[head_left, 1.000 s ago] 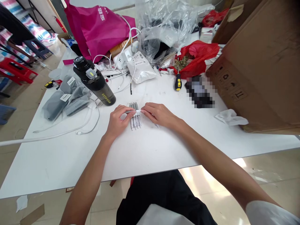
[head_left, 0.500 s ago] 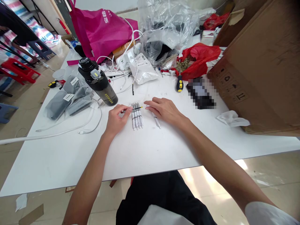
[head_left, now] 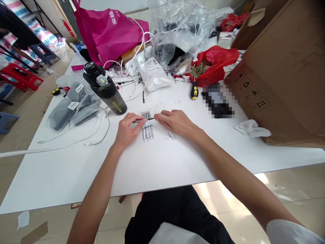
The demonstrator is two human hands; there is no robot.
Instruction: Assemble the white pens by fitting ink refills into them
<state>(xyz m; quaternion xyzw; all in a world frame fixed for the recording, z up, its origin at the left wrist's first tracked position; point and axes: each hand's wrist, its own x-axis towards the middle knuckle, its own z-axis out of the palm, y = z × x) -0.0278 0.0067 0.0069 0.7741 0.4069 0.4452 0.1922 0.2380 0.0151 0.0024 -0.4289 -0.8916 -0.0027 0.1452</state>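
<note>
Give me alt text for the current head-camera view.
A person's left hand holds a grey pen part with a dark refill sticking out, the right hand at its yellow tip, over a row of pens on a white table. A black water bottle stands left, a cardboard box right.

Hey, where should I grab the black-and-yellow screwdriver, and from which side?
Probably by the thick handle of the black-and-yellow screwdriver, fingers closing across it from the near side: the handle points toward you, while its far end reaches the red plastic bag.
</note>
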